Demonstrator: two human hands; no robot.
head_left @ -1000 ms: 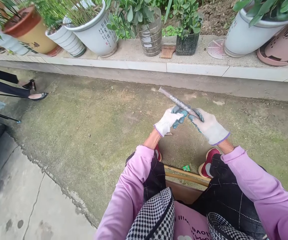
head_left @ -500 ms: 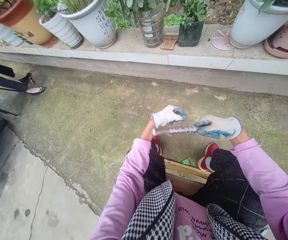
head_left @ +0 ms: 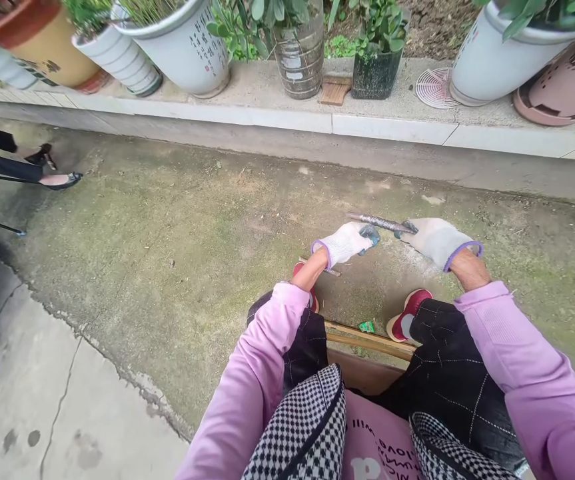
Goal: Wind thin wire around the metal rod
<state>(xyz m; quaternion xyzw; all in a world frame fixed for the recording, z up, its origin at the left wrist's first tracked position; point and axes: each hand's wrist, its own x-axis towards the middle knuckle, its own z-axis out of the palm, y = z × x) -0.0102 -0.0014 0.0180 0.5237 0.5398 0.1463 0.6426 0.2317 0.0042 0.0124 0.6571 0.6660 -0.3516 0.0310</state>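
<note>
My right hand (head_left: 434, 239), in a white and blue-grey work glove with a purple cuff, grips one end of a stick wound with silvery wire (head_left: 381, 222). The stick points left and slightly away from me, above the ground. Close to its near side is my left hand (head_left: 352, 242), in a matching glove. Its fingers are curled together, and whatever they may pinch is too small to make out. Beneath the left wrist, part of a thin stick (head_left: 334, 271) shows over the ground.
Potted plants, among them a white pot (head_left: 177, 50), line a low tiled ledge (head_left: 277, 123) ahead. My red shoes (head_left: 410, 312) flank a wooden bar (head_left: 367, 339) and a small green wrapper (head_left: 366, 327). Another person's legs (head_left: 4, 160) appear at far left.
My right hand has turned and swung the wire-wound stick away from me, over the far side of my left hand. My left hand has shifted slightly right, its fingers still curled.
</note>
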